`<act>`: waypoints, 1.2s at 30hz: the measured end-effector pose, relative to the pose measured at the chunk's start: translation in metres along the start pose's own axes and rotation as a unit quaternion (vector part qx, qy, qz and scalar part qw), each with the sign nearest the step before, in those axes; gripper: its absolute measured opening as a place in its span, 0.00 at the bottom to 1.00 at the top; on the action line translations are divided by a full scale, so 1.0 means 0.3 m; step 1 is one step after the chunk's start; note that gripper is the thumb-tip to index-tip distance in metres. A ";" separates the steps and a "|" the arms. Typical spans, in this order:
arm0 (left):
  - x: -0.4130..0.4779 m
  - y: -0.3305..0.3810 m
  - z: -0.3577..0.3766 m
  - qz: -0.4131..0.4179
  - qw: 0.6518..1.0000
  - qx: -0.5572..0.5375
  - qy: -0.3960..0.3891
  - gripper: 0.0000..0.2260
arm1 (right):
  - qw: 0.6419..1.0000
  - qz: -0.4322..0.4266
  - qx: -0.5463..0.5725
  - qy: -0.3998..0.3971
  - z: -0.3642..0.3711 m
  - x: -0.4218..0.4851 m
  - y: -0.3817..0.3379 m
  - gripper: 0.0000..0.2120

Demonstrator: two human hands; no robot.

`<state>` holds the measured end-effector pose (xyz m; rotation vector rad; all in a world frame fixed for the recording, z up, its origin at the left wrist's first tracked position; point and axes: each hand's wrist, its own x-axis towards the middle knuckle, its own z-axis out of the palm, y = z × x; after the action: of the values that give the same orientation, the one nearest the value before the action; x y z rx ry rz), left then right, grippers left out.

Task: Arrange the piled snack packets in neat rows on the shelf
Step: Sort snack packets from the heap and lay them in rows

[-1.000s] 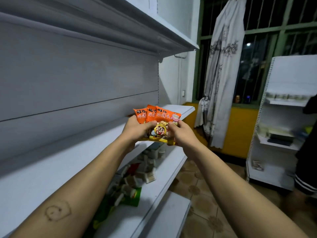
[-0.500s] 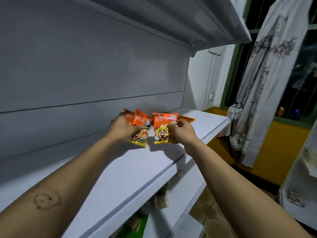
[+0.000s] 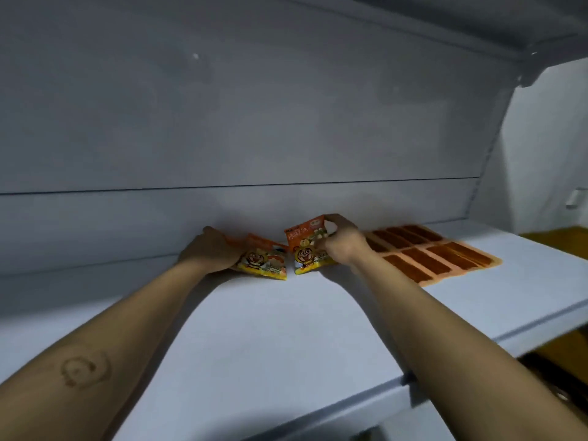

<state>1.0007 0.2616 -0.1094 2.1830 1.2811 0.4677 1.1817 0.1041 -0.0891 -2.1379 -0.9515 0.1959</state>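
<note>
Head view, looking down and forward onto white shelf (image 3: 286, 329) backed by grey rear panel (image 3: 254, 122).

Left hand (image 3: 211, 253) far back on shelf, close to rear panel, fingers curled round stack of snack packets (image 3: 264, 261). Packets orange on top and yellow below, with cartoon face. Stack leaning low, bottom edge touching shelf; exact number of packets impossible to tell.

Right hand (image 3: 342, 241) just beside, thumb and fingertips pinching upper corner of single snack packet (image 3: 307, 249) of same design. Held nearly upright, slightly tilted, bottom edge on shelf. Narrow gap between single snack packet and stack, lower corners almost meeting.

To right of right hand, flat on shelf, strip packets (image 3: 439, 259): clear wrappers over dark orange-brown strips, laid side by side in two neat rows, edges touching or overlapping, running out toward shelf's front edge.

Both forearms stretched across bare front part of shelf; brownish round mark (image 3: 84, 367) on left forearm.

Above, grey underside of upper shelf (image 3: 445, 14). At far right, pale wall (image 3: 547, 148) with small white fitting, too blurred to name.
</note>
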 end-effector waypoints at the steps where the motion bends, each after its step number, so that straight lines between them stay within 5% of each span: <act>1: -0.007 -0.009 -0.008 -0.017 0.999 0.024 0.012 0.49 | 0.999 -0.003 -0.021 -0.026 0.012 0.030 -0.003 0.32; 4: -0.029 0.004 -0.006 -0.059 0.987 0.126 0.085 0.39 | 0.985 -0.014 -0.132 -0.112 0.033 0.104 -0.005 0.32; 7: -0.043 0.067 0.002 0.001 0.968 0.209 0.138 0.28 | 0.962 -0.083 -0.223 -0.130 0.047 0.140 -0.014 0.26; 13: -0.065 0.143 0.079 0.072 0.957 0.269 0.078 0.10 | 0.912 -0.199 -0.292 -0.207 0.060 0.167 -0.056 0.13; 21: -0.073 0.108 0.116 0.108 0.940 0.318 0.065 0.19 | 0.889 -0.273 -0.291 -0.223 0.074 0.163 0.041 0.09; 26: -0.096 0.104 0.113 0.188 0.919 0.340 0.065 0.35 | 0.893 -0.281 -0.292 -0.196 0.059 0.169 0.031 0.10; 36: -0.115 0.092 0.084 0.230 0.928 0.293 0.009 0.22 | 0.904 -0.249 -0.281 -0.203 0.059 0.164 0.059 0.13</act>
<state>1.0167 0.2134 -0.1126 3.0166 0.9892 0.2984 1.2193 0.1410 -0.1060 -2.3016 -1.9635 0.1180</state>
